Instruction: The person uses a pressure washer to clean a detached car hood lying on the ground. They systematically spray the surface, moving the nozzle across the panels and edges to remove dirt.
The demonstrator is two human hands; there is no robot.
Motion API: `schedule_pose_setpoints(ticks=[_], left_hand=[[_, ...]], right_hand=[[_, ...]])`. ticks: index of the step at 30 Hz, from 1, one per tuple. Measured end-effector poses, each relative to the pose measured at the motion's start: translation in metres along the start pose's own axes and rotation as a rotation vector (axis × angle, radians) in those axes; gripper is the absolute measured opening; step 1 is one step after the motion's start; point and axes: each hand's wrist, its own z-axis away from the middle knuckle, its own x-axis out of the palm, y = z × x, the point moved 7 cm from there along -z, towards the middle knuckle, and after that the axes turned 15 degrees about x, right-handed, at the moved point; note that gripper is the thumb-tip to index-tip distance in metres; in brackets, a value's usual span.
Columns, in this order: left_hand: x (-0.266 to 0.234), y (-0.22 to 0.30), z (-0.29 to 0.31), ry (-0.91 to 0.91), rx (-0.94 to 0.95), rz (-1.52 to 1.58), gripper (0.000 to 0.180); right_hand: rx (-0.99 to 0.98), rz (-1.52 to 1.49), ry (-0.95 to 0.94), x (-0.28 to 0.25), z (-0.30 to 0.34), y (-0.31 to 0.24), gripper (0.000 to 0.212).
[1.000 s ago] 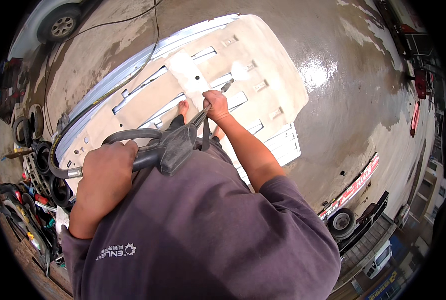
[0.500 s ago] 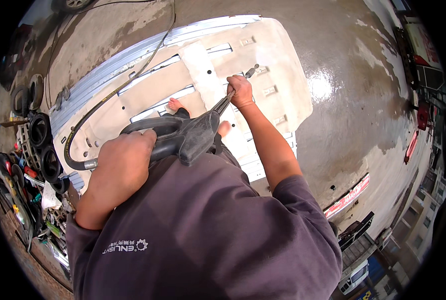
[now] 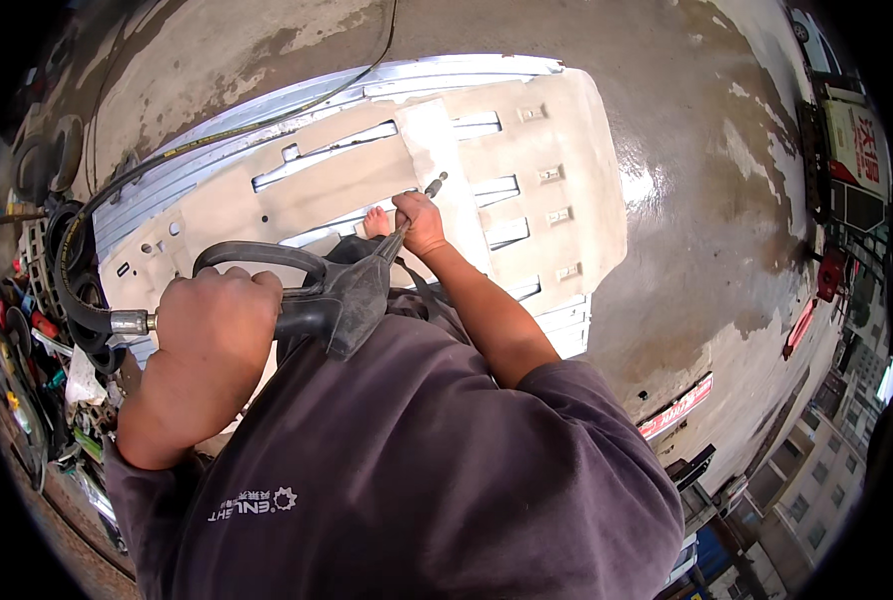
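My left hand (image 3: 217, 325) is closed around the rear grip of a black pressure washer gun (image 3: 362, 295), in front of my body. A metal fitting (image 3: 132, 322) joins the dark hose (image 3: 72, 250) to the gun's rear end. Further forward, my right hand (image 3: 423, 222) wraps round the thin metal lance, whose nozzle (image 3: 436, 185) points away to the far right. Below the lance lies a large beige vehicle floor mat (image 3: 592, 180) with slots and small holes. One bare foot (image 3: 377, 221) shows on it; no spray can be made out.
Ribbed pale metal sheeting (image 3: 172, 195) lies under the mat. Wet concrete (image 3: 687, 260) spreads to the right. Tires (image 3: 52, 150) and a heap of mixed parts (image 3: 42, 370) line the left side. A red-and-white sign board (image 3: 679, 405) lies at the right.
Both hands and the gun have moved left, and the nozzle has come nearer to me. The hose now bows further left. The view has shifted slightly; one foot is no longer visible.
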Motion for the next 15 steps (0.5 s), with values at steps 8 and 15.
schedule_pose_setpoints(ticks=[8,15], left_hand=[[-0.021,-0.065,-0.009,0.052,0.061,0.086,0.014],[-0.031,-0.112,0.005,0.056,0.09,0.134,0.013]], right_hand=[[-0.013,0.164,0.244,-0.057,-0.055,-0.014,0.013],[0.062,0.141,0.067,-0.007,-0.074,-0.032,0.019]])
